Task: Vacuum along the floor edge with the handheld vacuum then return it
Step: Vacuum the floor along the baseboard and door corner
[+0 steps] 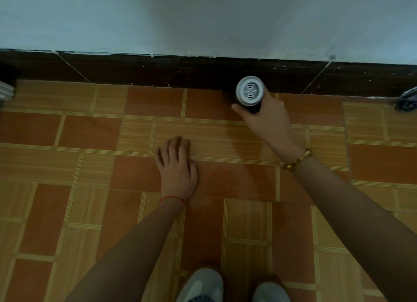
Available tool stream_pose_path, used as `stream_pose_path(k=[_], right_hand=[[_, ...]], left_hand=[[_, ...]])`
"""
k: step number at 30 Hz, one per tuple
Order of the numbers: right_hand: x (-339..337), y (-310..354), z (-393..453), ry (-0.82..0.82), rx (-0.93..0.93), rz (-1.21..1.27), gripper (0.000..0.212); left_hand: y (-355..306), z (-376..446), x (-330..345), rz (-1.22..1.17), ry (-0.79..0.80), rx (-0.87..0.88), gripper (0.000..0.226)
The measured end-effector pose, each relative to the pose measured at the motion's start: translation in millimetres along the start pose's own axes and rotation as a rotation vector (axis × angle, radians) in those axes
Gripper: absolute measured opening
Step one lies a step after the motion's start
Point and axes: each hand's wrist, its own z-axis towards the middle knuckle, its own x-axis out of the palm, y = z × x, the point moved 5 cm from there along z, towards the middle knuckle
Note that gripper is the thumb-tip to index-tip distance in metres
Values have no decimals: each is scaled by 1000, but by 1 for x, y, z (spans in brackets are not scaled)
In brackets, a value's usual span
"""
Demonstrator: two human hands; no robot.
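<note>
My right hand (268, 118) grips the handheld vacuum (249, 91), a dark cylinder whose round white vented end faces up toward the camera. Its nozzle end is hidden below, down where the tiled floor (90, 132) meets the dark skirting (158, 71). A beaded bracelet circles the right wrist. My left hand (177, 166) rests flat on the floor tiles with its fingers slightly spread, holding nothing, well left of and nearer to me than the vacuum. A red thread is tied around that wrist.
A pale wall (203, 19) rises above the skirting. A white ribbed object (6, 90) sits at the far left edge, a dark grey object (406, 101) at the far right by the skirting. My two grey shoes (200, 286) show at the bottom.
</note>
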Motion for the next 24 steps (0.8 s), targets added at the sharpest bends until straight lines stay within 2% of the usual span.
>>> stream_pose_path(k=[6, 10, 24], right_hand=[[-9, -16, -1, -6, 37, 64, 72], [1, -3, 1, -3, -9, 39, 71], [63, 66, 23, 161, -175, 42, 70]], left_hand=[[-1, 0, -1, -12, -3, -5, 50], [-1, 0, -1, -18, -8, -5, 50], [2, 1, 2, -25, -23, 4, 53]])
